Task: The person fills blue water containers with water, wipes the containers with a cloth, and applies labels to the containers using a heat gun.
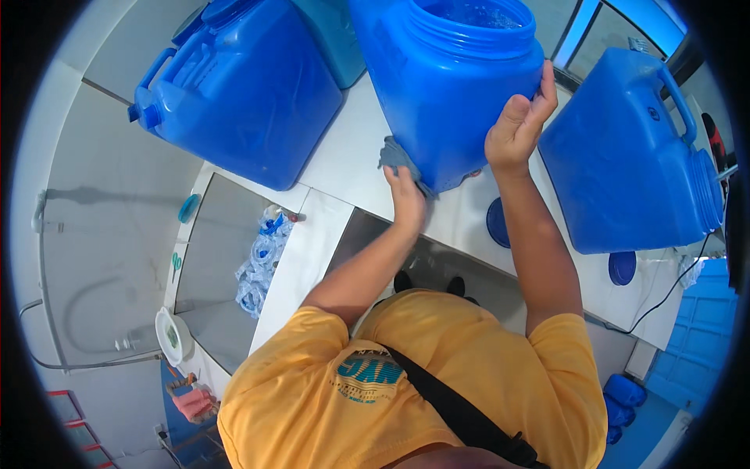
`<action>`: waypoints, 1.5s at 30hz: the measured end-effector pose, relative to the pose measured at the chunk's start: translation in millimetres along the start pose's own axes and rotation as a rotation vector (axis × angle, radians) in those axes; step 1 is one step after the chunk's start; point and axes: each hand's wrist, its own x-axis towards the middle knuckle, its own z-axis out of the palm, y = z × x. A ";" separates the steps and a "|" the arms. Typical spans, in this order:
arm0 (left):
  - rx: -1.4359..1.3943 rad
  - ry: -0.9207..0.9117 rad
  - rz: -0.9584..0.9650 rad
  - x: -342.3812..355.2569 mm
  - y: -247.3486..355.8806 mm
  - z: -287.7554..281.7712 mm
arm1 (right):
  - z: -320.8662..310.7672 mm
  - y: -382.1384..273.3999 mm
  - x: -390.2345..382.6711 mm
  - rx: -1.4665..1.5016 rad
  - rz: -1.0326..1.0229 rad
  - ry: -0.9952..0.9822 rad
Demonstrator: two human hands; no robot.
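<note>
In front of me a blue plastic water jug (437, 109) stands upright on the white counter. Its wide threaded mouth (473, 27) is uncapped, and water shows inside. My left hand (408, 199) presses a grey cloth (400, 156) against the lower left side of this jug. Part of the cloth lies hidden under the fingers. On the jug's right side rests my right hand (525, 129), its fingers stretched out flat along the wall and the thumb raised. Near my right forearm a round dark blue cap (498, 223) lies on the counter.
Blue jugs with handles stand at left (242, 94) and right (625, 156); a teal container (332, 39) is behind. Another blue cap (622, 267) lies near the right edge, beside a black cord (660, 305). Clear plastic wrappers (262, 266) are piled at left, beyond which sits a white bowl (172, 336).
</note>
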 end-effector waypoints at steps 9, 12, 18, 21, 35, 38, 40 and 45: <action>0.273 -0.213 0.731 112.3 147.9 44.1 | 10.2 -9.0 -0.5 0.027 0.024 0.011; -0.079 -0.219 0.203 141.7 124.8 30.1 | 9.9 -11.8 0.6 0.074 0.040 -0.001; 0.092 -0.147 -0.020 60.4 19.8 -25.2 | -14.7 -13.9 -12.6 0.107 0.192 -0.173; 0.185 -0.075 0.037 9.3 -18.3 -45.6 | -47.0 -25.0 -46.7 0.041 0.360 -0.404; 1.075 -0.533 0.892 -123.7 27.9 71.5 | -91.0 -50.8 -82.6 0.915 1.173 -0.059; 0.970 -0.302 1.004 -135.4 36.5 76.5 | -76.7 -36.9 -25.8 0.649 0.691 -0.005; 0.936 -0.183 1.078 -134.3 45.8 65.9 | -59.5 -24.5 22.9 0.384 0.387 -0.125; 0.893 0.086 1.106 -99.5 82.8 40.7 | -24.7 1.2 128.1 0.513 0.570 -0.460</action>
